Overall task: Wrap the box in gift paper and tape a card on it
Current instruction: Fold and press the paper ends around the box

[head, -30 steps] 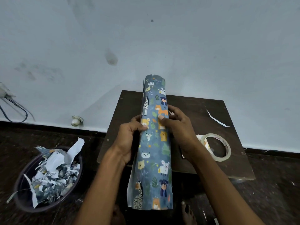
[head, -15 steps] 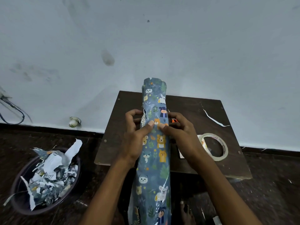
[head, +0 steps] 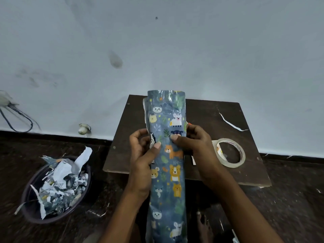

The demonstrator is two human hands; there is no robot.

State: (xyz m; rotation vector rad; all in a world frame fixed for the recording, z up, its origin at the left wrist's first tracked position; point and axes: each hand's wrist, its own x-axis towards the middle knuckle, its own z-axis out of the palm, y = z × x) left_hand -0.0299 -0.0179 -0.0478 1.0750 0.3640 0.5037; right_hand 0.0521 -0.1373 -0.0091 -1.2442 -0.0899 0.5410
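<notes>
Left of both hands, a bin (head: 57, 190) of paper scraps stood on the floor. Between them a roll (head: 166, 155) of gift paper rose over the tabletop (head: 210, 120), the left hand (head: 142, 163) and right hand (head: 196, 144) each in a curled grip on it, thumbs pressing its front. Just right lay tape (head: 229, 152).
</notes>
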